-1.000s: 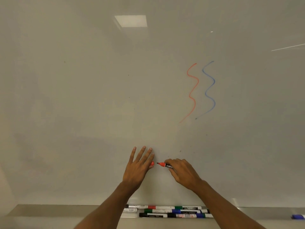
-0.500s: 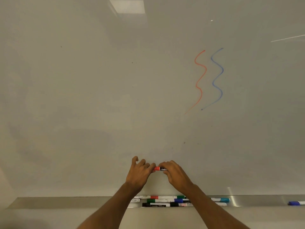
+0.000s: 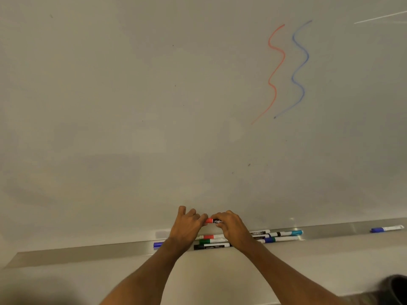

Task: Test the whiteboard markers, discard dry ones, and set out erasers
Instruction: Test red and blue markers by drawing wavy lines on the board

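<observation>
Both my hands hold a red marker (image 3: 213, 221) horizontally in front of the lower whiteboard. My left hand (image 3: 187, 227) pinches its red cap end, now seated on the marker. My right hand (image 3: 233, 227) grips the black-labelled barrel, most of which is hidden by the fingers. A red squiggle (image 3: 275, 71) and a blue squiggle (image 3: 300, 67) are drawn on the board at upper right. Several markers (image 3: 211, 246) lie on the metal tray (image 3: 88, 253) just below my hands.
A lone blue-capped marker (image 3: 386, 228) lies far right on the tray; a blue cap end (image 3: 158, 244) shows left of my left wrist. A dark round object (image 3: 396, 289) sits at the bottom right corner. No eraser is in view.
My left hand brought the red cap onto the marker tip and both hands closed together. The hands dropped closer to the tray as the view tilted down.
</observation>
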Tool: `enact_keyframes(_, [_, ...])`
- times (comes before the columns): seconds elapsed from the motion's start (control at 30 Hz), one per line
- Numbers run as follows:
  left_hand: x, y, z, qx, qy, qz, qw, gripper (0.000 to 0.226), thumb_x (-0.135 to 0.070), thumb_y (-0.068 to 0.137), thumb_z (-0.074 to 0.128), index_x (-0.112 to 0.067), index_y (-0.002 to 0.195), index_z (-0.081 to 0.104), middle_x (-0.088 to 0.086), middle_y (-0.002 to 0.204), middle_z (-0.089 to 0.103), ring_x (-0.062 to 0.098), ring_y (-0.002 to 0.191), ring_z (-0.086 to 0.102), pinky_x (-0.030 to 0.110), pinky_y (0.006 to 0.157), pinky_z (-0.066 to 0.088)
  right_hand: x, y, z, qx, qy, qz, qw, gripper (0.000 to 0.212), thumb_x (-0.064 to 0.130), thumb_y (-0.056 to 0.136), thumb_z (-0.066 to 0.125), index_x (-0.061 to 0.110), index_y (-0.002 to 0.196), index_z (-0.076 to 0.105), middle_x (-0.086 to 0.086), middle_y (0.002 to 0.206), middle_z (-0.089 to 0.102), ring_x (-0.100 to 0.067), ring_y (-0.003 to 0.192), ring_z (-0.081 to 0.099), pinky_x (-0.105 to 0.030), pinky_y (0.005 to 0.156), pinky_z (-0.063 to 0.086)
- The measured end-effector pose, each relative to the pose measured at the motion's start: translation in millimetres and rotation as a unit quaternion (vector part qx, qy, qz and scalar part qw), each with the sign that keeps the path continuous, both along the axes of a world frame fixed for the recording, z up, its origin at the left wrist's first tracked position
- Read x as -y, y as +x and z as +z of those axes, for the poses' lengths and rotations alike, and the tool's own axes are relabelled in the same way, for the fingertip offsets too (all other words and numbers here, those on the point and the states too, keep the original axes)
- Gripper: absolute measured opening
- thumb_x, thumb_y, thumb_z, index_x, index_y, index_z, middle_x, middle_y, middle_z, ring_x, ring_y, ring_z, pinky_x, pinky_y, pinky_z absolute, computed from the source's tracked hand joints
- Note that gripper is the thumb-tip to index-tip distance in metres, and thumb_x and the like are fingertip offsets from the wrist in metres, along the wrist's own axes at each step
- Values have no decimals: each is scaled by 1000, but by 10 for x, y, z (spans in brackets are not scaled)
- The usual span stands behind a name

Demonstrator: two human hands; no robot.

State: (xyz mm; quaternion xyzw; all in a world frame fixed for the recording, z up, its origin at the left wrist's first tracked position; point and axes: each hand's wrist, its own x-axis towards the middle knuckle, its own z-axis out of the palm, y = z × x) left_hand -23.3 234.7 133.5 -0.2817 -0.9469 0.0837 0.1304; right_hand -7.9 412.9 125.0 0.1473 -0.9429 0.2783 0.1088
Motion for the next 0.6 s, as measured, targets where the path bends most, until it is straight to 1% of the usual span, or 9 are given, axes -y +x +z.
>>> enact_keyframes(0.07, [-56, 13, -82, 28, -12, -3, 1000, 37, -31, 90, 68, -19, 123, 56, 5, 113, 69, 25, 107, 58, 44, 97, 34, -59, 35, -67, -3, 20, 3, 1000, 28, 11, 94, 53, 15, 120, 63, -6, 108, 67, -16, 99, 54, -17, 78, 36])
enact_keyframes(0.13, [-128, 18, -185, 61, -8, -4, 998, 43, -30, 90, 66, -19, 128, 50, 5, 124, 64, 26, 115, 54, 45, 101, 27, -132, 80, -127, -19, 38, -8, 999, 28, 15, 94, 54, 17, 120, 63, -4, 106, 68, -16, 98, 56, -19, 80, 40])
enact_keyframes(0.2, [-229, 47, -300, 95, 6, -11, 995, 47, -36, 80, 75, -23, 121, 55, -2, 112, 69, 20, 102, 62, 42, 93, 30, -210, 139, -179, -38, 63, -20, 997, 24, 23, 92, 58, 16, 113, 67, -4, 101, 70, -18, 93, 61, -25, 82, 47])
enact_keyframes(0.23, [-300, 46, -390, 80, 20, -21, 996, 44, -41, 80, 74, -25, 117, 58, -5, 105, 71, 17, 94, 65, 41, 89, 36, -264, 172, -206, -49, 71, -26, 996, 20, 24, 89, 61, 15, 105, 70, -4, 95, 71, -19, 87, 63, -29, 80, 51])
enact_keyframes(0.3, [-453, 76, -502, 72, 65, -30, 995, 39, -52, 91, 50, -24, 117, 58, -8, 101, 71, 14, 88, 67, 40, 80, 50, -427, 230, -295, -67, 84, -55, 993, 13, 21, 82, 70, 16, 93, 72, -3, 84, 72, -18, 76, 65, -31, 72, 55])
enact_keyframes(0.33, [-543, 89, -542, 110, 80, -27, 990, 44, -54, 94, 37, -23, 118, 56, -8, 101, 71, 14, 88, 68, 40, 79, 52, -525, 263, -333, -72, 83, -71, 991, 15, 18, 78, 74, 16, 92, 73, -2, 82, 72, -17, 75, 66, -29, 69, 56])
enact_keyframes(0.43, [-859, 73, -692, 124, 68, -41, 989, 52, -57, 99, 19, -25, 120, 53, -10, 103, 69, 13, 88, 66, 42, 87, 39, -864, 362, -453, -84, 64, -105, 989, 17, 13, 75, 70, 15, 91, 74, 0, 82, 72, -15, 74, 67, -27, 67, 55])
enact_keyframes(0.5, [-1134, 42, -730, 133, 41, -59, 988, 52, -57, 98, 23, -26, 119, 58, -10, 105, 68, 13, 89, 66, 41, 86, 30, -1123, 410, -554, -77, 73, -130, 986, 19, 13, 76, 72, 15, 94, 73, -1, 86, 73, -17, 79, 68, -27, 72, 54])
enact_keyframes(0.6, [-1683, -18, -729, 122, 23, -71, 990, 49, -53, 96, 25, -27, 114, 63, -10, 104, 70, 13, 88, 66, 41, 86, 33, -1595, 453, -735, -48, 62, -171, 982, 24, 13, 78, 74, 15, 102, 72, -4, 95, 72, -21, 88, 68, -32, 81, 53])
